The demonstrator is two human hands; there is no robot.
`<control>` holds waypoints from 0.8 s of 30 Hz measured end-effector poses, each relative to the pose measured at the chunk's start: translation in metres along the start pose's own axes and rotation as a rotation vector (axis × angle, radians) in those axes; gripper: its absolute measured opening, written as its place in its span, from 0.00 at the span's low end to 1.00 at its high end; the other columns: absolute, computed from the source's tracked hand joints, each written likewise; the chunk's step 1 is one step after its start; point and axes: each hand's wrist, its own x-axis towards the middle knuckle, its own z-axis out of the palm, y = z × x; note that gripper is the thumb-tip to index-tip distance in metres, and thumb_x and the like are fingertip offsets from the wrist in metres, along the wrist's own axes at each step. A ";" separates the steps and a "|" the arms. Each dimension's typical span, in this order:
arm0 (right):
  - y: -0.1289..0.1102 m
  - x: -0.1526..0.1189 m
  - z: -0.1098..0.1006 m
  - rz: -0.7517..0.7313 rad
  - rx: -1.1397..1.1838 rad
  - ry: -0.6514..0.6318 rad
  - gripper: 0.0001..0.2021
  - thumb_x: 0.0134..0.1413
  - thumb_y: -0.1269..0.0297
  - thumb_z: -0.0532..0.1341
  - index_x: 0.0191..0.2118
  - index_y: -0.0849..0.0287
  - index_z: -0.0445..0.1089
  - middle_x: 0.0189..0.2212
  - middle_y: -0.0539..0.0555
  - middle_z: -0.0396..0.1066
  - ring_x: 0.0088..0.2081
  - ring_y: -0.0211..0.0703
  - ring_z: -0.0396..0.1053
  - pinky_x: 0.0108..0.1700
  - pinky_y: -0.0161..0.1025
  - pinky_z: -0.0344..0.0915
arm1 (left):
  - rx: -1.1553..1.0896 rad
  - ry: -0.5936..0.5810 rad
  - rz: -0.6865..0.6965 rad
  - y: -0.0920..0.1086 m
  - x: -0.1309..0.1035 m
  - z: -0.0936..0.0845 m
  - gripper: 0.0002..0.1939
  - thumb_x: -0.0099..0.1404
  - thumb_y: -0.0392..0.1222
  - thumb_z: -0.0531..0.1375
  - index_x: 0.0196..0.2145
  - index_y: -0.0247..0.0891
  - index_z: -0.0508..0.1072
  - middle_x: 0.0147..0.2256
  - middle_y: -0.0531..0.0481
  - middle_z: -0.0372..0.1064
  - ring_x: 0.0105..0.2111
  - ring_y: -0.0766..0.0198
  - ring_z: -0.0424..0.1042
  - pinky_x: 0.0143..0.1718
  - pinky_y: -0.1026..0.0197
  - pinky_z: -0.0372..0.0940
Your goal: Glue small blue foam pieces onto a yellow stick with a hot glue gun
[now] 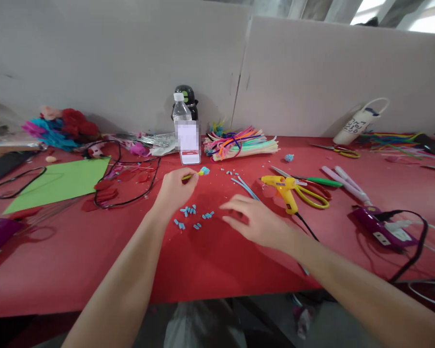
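Observation:
My left hand (178, 188) is closed in a pinch around a thin yellow pipe-cleaner stem; the stem's blue tuft (205, 170) points to the right. My right hand (257, 220) hovers over the red table with thumb and fingers apart and nothing visible between them. Short blue cut pieces (190, 210) lie in small groups below and between the hands. More tiny blue bits (232, 172) are scattered farther back. Beyond my right hand lie light-blue pipe cleaners (247, 186), partly hidden by it. A yellow hot glue gun (284, 188) rests to the right of them.
Scissors (311, 194) lie beside the glue gun. A pipe-cleaner bundle (241, 144), a phone (190, 157) and a bottle (181, 108) stand or lie at the back. Right is a purple power strip (382, 229); left, green paper (63, 181) and a looping black cable (130, 205).

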 end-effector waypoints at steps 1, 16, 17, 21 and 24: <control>0.001 0.012 0.013 -0.005 -0.019 -0.070 0.11 0.64 0.67 0.58 0.48 0.56 0.75 0.43 0.56 0.73 0.42 0.43 0.72 0.46 0.40 0.67 | 0.001 -0.002 0.007 -0.002 0.000 0.001 0.13 0.64 0.45 0.56 0.32 0.37 0.78 0.31 0.49 0.77 0.30 0.63 0.73 0.34 0.65 0.63; 0.032 0.050 0.040 0.006 0.197 -0.144 0.03 0.61 0.69 0.62 0.36 0.58 0.74 0.38 0.54 0.74 0.39 0.41 0.71 0.44 0.38 0.66 | -0.079 -0.041 -0.057 0.001 -0.001 0.002 0.13 0.66 0.46 0.56 0.28 0.38 0.74 0.27 0.51 0.73 0.29 0.64 0.70 0.32 0.65 0.60; 0.032 0.050 0.038 0.020 0.218 -0.129 0.03 0.61 0.68 0.62 0.36 0.58 0.73 0.37 0.53 0.74 0.39 0.41 0.71 0.44 0.38 0.66 | -0.093 -0.039 -0.074 0.003 -0.001 0.004 0.14 0.66 0.47 0.56 0.27 0.38 0.72 0.26 0.52 0.71 0.28 0.65 0.68 0.31 0.65 0.59; 0.036 0.047 0.033 0.127 0.321 -0.076 0.02 0.61 0.67 0.60 0.36 0.57 0.68 0.33 0.51 0.74 0.34 0.40 0.70 0.38 0.37 0.65 | -0.167 -0.031 -0.152 0.007 -0.002 0.011 0.16 0.66 0.50 0.55 0.25 0.38 0.69 0.23 0.54 0.67 0.24 0.67 0.64 0.26 0.65 0.56; 0.039 0.044 0.035 0.165 0.401 -0.028 0.06 0.59 0.70 0.59 0.42 0.57 0.68 0.34 0.51 0.74 0.35 0.40 0.71 0.39 0.38 0.67 | -0.231 -0.030 -0.196 0.007 -0.002 0.016 0.15 0.65 0.50 0.56 0.26 0.38 0.70 0.23 0.53 0.67 0.23 0.67 0.64 0.26 0.65 0.56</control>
